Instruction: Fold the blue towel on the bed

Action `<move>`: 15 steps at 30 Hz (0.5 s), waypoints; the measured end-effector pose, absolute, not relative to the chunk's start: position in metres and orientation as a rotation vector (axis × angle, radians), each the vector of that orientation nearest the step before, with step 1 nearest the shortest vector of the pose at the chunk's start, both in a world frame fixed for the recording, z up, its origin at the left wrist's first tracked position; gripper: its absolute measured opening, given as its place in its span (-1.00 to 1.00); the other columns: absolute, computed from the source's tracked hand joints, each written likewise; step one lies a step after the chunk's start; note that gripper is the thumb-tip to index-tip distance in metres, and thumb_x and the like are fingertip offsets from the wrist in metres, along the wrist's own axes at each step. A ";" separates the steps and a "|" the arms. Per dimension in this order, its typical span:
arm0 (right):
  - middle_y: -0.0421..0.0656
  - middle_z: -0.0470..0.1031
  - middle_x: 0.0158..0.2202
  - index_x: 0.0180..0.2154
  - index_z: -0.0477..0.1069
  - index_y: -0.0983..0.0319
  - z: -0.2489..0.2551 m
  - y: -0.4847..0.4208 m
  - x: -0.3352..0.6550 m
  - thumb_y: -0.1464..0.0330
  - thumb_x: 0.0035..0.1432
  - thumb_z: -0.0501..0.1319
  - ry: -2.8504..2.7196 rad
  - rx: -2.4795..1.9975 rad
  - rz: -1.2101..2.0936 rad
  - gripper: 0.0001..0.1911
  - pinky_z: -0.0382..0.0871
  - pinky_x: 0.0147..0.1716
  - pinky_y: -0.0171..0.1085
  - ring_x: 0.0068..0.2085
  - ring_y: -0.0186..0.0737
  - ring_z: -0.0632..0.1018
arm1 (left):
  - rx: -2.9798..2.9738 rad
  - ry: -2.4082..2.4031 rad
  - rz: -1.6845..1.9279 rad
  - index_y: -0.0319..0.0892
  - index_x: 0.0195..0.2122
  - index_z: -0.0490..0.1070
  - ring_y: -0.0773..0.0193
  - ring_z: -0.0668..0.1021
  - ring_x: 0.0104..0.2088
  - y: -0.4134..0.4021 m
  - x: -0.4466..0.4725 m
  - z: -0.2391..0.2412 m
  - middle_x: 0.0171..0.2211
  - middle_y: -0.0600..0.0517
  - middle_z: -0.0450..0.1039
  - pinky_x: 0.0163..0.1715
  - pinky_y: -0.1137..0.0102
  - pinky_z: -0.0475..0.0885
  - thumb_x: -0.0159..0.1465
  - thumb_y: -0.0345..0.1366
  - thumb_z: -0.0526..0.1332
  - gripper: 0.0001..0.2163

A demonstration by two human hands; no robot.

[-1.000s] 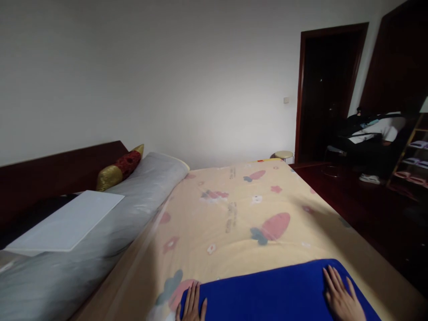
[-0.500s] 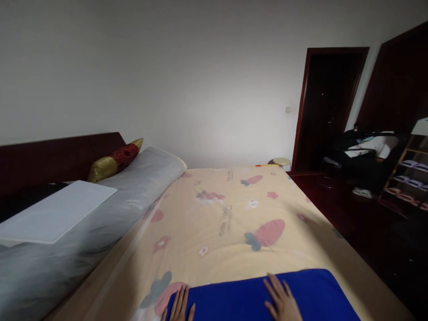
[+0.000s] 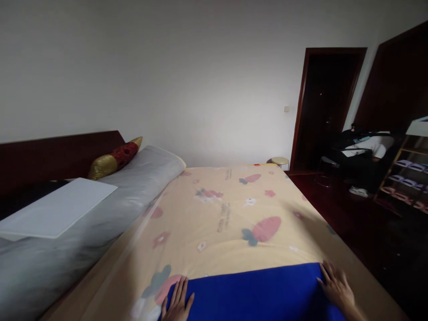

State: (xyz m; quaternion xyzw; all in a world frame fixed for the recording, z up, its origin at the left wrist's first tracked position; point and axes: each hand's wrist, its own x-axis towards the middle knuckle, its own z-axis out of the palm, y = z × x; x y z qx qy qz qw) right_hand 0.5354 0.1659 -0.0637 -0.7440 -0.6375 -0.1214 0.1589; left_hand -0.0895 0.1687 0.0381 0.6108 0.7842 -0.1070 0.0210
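A bright blue cloth [image 3: 254,292] lies flat on the near end of a bed covered by a cream sheet [image 3: 227,218] printed with carrots and flowers. My left hand [image 3: 177,303] rests palm down on the cloth's far left corner, fingers apart. At the cloth's far right corner my right hand [image 3: 336,287] lies flat with its fingers spread over the edge. Neither hand grips anything.
A long grey bolster [image 3: 100,209] runs along the bed's left side with a white board [image 3: 55,207] on it and a red and gold cushion [image 3: 115,158] behind. A dark headboard [image 3: 50,156], a doorway [image 3: 326,107], a small stool [image 3: 280,161] and a shoe rack [image 3: 406,178] stand around. A person [image 3: 363,149] sits at the right.
My right hand has slid from the middle of the blue cloth out to its right corner, after coming in from the right earlier. The left hand stays at the left corner.
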 end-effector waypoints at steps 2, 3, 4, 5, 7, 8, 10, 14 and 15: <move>0.07 0.26 0.23 0.17 0.26 0.35 -0.046 0.168 0.497 0.21 0.18 -0.20 -1.838 -2.042 -0.351 -0.36 -0.12 0.28 0.25 0.29 0.15 0.21 | 1.855 2.478 -0.381 -0.10 0.32 -0.19 0.25 -0.04 0.37 0.169 -0.070 0.050 0.39 0.08 -0.23 0.31 -0.05 -0.14 0.32 -0.12 -0.24 -0.46; 0.05 0.23 0.25 0.22 0.18 0.33 -0.039 0.166 0.470 0.30 0.19 -0.22 -1.873 -1.974 -0.302 -0.39 -0.13 0.27 0.26 0.30 0.12 0.18 | 1.854 2.523 -0.357 -0.13 0.31 -0.15 0.22 -0.04 0.37 0.167 -0.052 0.053 0.39 0.04 -0.22 0.31 -0.08 -0.16 0.32 -0.17 -0.24 -0.48; -0.01 0.23 0.25 0.25 0.10 0.24 -0.035 0.162 0.438 0.36 0.19 -0.20 -1.902 -1.917 -0.222 -0.40 -0.10 0.26 0.30 0.30 0.11 0.19 | 1.851 2.560 -0.296 -0.18 0.30 -0.11 0.19 -0.04 0.37 0.163 -0.029 0.053 0.38 -0.01 -0.21 0.30 -0.09 -0.14 0.32 -0.23 -0.25 -0.49; -0.09 0.20 0.27 0.28 0.00 0.13 -0.033 0.156 0.403 0.39 0.19 -0.16 -1.974 -1.841 -0.121 -0.40 -0.03 0.24 0.29 0.30 0.09 0.20 | 1.931 2.550 -0.149 -0.17 0.30 -0.11 0.18 -0.05 0.37 0.158 -0.001 0.050 0.38 -0.02 -0.21 0.30 -0.09 -0.12 0.33 -0.27 -0.29 -0.49; -0.20 0.07 0.32 0.29 -0.15 0.02 -0.036 0.140 0.336 0.42 0.21 -0.10 -2.114 -1.646 0.028 -0.36 0.12 0.24 0.13 0.31 -0.01 0.18 | 2.189 2.213 0.114 -0.09 0.30 -0.11 0.17 -0.02 0.37 0.143 0.060 0.035 0.37 0.05 -0.18 0.32 -0.02 -0.08 0.32 -0.30 -0.26 -0.50; -0.21 0.06 0.32 0.29 -0.15 -0.01 -0.040 0.131 0.308 0.41 0.20 -0.04 -2.190 -1.543 0.090 -0.35 0.21 0.21 0.06 0.29 -0.03 0.21 | 2.258 1.992 0.182 -0.02 0.30 -0.13 0.20 0.00 0.36 0.134 0.087 0.024 0.36 0.12 -0.15 0.34 0.03 -0.05 0.30 -0.31 -0.21 -0.49; -0.22 0.09 0.29 0.27 -0.12 -0.07 -0.045 0.112 0.276 0.34 0.22 0.03 -2.315 -1.409 0.188 -0.36 0.32 0.14 -0.05 0.25 -0.06 0.29 | 2.250 1.746 0.251 0.06 0.30 -0.16 0.25 0.03 0.35 0.115 0.125 0.004 0.35 0.20 -0.13 0.35 0.15 0.02 0.28 -0.33 -0.14 -0.46; -0.27 0.08 0.29 0.26 -0.10 -0.15 -0.039 0.081 0.315 0.14 0.27 0.02 -2.338 -1.426 0.236 -0.43 0.29 0.17 -0.02 0.25 -0.08 0.27 | 2.267 1.553 0.216 0.21 0.28 -0.19 0.24 0.07 0.34 0.078 0.102 -0.006 0.34 0.29 -0.13 0.35 0.10 0.02 0.30 -0.19 -0.11 -0.49; -0.27 0.05 0.31 0.26 -0.10 -0.15 -0.037 0.073 0.341 0.10 0.27 -0.02 -2.285 -1.510 0.227 -0.44 0.25 0.20 0.02 0.27 -0.08 0.23 | 2.285 1.564 0.187 0.25 0.27 -0.19 0.23 0.08 0.34 0.070 0.080 -0.004 0.34 0.31 -0.12 0.34 0.08 0.03 0.30 -0.15 -0.10 -0.49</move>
